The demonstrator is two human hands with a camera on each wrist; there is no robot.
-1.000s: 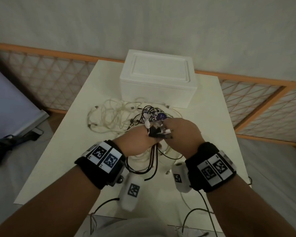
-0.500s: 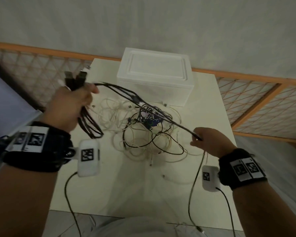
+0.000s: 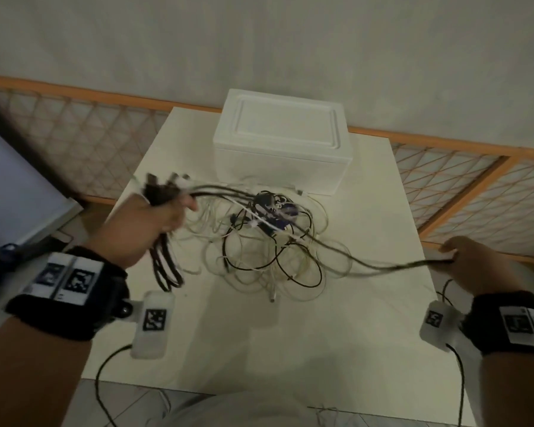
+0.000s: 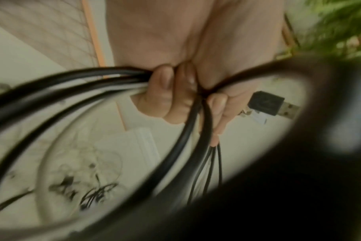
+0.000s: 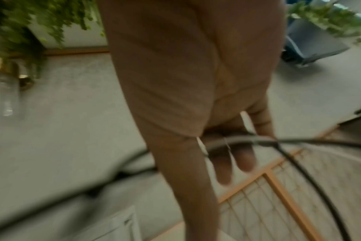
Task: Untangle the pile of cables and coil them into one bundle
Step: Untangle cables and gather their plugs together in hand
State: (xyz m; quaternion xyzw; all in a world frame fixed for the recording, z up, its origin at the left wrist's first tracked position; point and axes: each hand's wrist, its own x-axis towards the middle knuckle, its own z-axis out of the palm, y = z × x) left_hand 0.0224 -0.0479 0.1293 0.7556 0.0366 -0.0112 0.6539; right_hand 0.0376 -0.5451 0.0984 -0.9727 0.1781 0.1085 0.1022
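Head view: one white table (image 3: 367,318); one white foam box (image 3: 281,146) at its far edge. Cable pile (image 3: 272,241), black and white strands too tangled to count, lies mid-table just in front of box; near half of table bare. Left hand (image 3: 148,223), over left edge, fist clamped on bunch of black cables (image 3: 164,266) w/ plugs sticking up. Right hand (image 3: 475,263), past right edge, pinches one black cable (image 3: 367,263) stretched across pile.

Left wrist view: fingers (image 4: 163,91) curled round approx. three thick black loops; one USB plug (image 4: 272,106) beside them.

Right wrist view: blurred; black cable crosses fingers (image 5: 243,156), which look nearly straight.
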